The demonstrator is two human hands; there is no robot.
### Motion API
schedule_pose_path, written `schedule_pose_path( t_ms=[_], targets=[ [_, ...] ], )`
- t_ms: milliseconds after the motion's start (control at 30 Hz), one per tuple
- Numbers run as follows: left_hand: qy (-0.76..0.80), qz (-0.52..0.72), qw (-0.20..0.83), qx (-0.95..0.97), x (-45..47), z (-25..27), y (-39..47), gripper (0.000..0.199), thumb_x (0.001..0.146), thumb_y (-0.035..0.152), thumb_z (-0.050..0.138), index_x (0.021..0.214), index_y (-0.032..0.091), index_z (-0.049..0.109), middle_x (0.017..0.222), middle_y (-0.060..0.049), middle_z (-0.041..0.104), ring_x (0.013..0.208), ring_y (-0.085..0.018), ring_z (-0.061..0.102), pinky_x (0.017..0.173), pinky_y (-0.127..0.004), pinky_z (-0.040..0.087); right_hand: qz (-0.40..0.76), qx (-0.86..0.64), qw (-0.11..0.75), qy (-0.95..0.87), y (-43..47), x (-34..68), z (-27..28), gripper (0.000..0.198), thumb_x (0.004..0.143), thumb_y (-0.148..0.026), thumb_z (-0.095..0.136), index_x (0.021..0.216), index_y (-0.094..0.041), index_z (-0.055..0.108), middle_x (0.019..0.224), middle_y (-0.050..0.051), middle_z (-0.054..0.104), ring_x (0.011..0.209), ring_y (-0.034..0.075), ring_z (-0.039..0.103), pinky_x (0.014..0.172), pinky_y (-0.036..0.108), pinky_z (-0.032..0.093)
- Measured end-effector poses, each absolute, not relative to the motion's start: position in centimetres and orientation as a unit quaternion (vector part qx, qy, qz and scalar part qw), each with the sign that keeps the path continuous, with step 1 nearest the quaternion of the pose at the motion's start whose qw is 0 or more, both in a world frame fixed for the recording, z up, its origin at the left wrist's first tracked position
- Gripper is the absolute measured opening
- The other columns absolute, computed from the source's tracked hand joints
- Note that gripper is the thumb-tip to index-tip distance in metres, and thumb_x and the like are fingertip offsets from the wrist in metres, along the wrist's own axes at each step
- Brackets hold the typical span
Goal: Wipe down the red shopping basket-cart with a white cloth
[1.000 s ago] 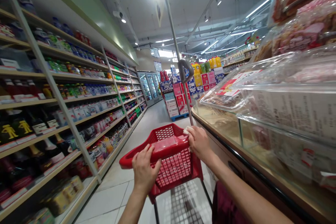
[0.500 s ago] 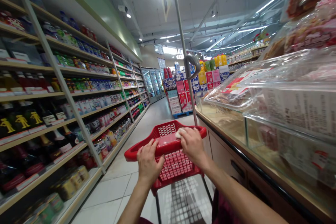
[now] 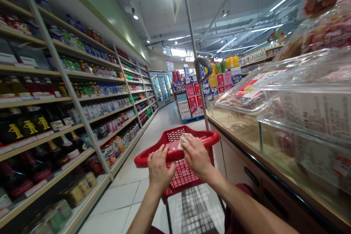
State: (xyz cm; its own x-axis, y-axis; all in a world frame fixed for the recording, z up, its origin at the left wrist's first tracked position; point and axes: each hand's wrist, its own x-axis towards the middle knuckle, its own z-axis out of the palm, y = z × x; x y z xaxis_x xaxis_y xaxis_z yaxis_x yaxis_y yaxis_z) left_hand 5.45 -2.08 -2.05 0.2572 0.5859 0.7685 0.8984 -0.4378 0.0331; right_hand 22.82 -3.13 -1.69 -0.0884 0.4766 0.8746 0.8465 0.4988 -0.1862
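Note:
In front of me stands a red plastic shopping cart (image 3: 185,173) with a thick red handle (image 3: 142,159). My left hand (image 3: 161,166) is closed over the handle left of its middle, thumb on the near side. Under the fingers of my right hand (image 3: 196,155) is a crumpled white cloth (image 3: 184,140), pressed on the handle's middle panel. Part of the cloth is hidden beneath that hand. A grey pole with a looped grip (image 3: 203,69) rises behind the handle's right side.
Shelves of bottles and cans (image 3: 102,87) line the left side. On the right, a counter (image 3: 233,117) holds stacked clear plastic food packs (image 3: 301,106). Stacked cartons (image 3: 193,98) stand on a blue pallet ahead, and glass-door fridges (image 3: 161,86) lie farther back. Pale floor tiles (image 3: 120,193) run between.
My right hand has slid left along the handle with the cloth, closer to my left hand. My left hand stays on the handle. The view has shifted slightly.

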Motion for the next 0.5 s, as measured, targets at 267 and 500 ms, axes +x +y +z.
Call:
schedule_pose_path(
  t_ms=[267, 500],
  targets=[
    [-0.481, -0.369, 0.211, -0.767, 5.5, -2.0, -2.1, 0.048, 0.066, 0.023, 0.049, 0.114, 0.019, 0.048, 0.119, -0.01, 0.053, 0.107, -0.026, 0.048, 0.095, -0.044, 0.027, -0.192, -0.541, 0.497, -0.651, -2.1, 27.2, -1.6, 0.03, 0.082, -0.019, 0.036, 0.101, -0.021, 0.058, 0.105, 0.007, 0.06, 0.098, 0.02, 0.051, 0.092, 0.043, 0.031],
    [-0.479, -0.353, 0.207, -0.776, 5.3, -1.8, -2.2, 0.049, 0.067, 0.023, 0.049, 0.115, 0.017, 0.047, 0.12, -0.012, 0.052, 0.109, -0.026, 0.047, 0.095, -0.044, 0.027, -0.186, -0.46, 0.472, -0.729, -2.8, 22.4, -1.3, 0.031, 0.082, -0.019, 0.04, 0.109, -0.022, 0.056, 0.121, 0.005, 0.052, 0.116, 0.02, 0.04, 0.097, 0.038, 0.028]
  ],
)
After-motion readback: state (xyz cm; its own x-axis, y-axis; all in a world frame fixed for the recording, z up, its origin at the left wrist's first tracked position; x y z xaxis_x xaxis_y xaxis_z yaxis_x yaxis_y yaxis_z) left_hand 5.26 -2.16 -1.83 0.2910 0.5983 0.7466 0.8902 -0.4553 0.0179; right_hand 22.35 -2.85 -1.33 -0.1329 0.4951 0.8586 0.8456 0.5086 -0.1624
